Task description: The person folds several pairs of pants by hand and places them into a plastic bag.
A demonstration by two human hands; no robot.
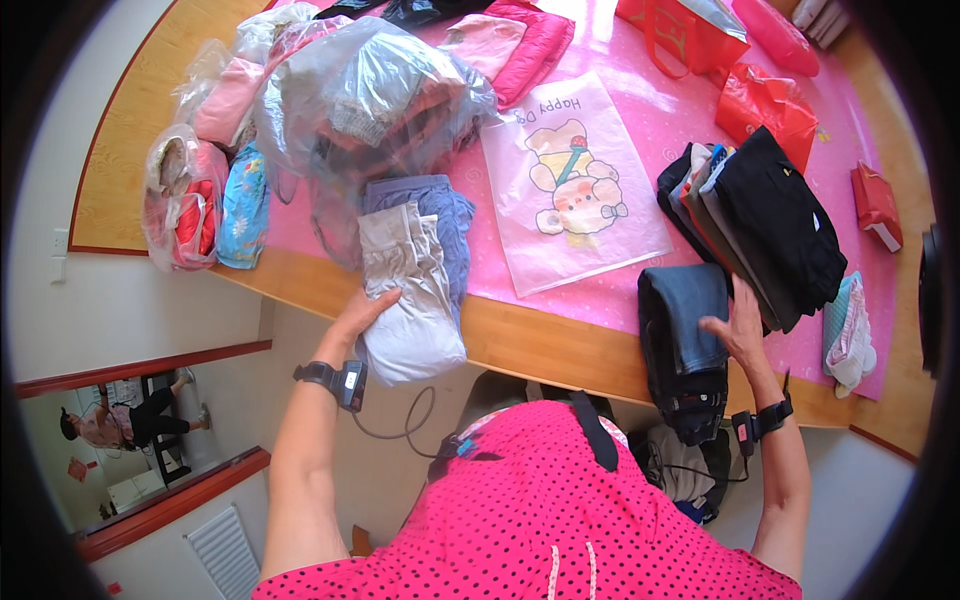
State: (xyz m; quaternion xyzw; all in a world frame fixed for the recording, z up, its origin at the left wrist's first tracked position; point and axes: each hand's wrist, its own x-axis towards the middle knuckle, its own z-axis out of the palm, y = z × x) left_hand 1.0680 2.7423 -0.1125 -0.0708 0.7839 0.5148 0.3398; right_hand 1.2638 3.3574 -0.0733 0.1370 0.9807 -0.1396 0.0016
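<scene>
My left hand (367, 311) lies at the left edge of folded light-grey trousers (412, 330). Its thumb side rests on the cloth; the other fingers are hard to make out. Under the trousers is a folded blue-grey garment (459, 225), and both hang a little over the table's front edge. My right hand (739, 322) is between folded blue jeans (686, 307) and a leaning stack of folded dark clothes (780, 217), thumb spread away from the fingers. Beneath the blue jeans lie darker jeans (686, 405), which reach past the table edge.
A printed plastic bag (577, 187) lies flat mid-table. Clear bags of clothes (375, 97) crowd the left, beside a blue floral bundle (244, 202). Red bags (765, 112) stand at the back right. A small red box (876, 202) and white-and-teal cloth items (847, 334) sit far right.
</scene>
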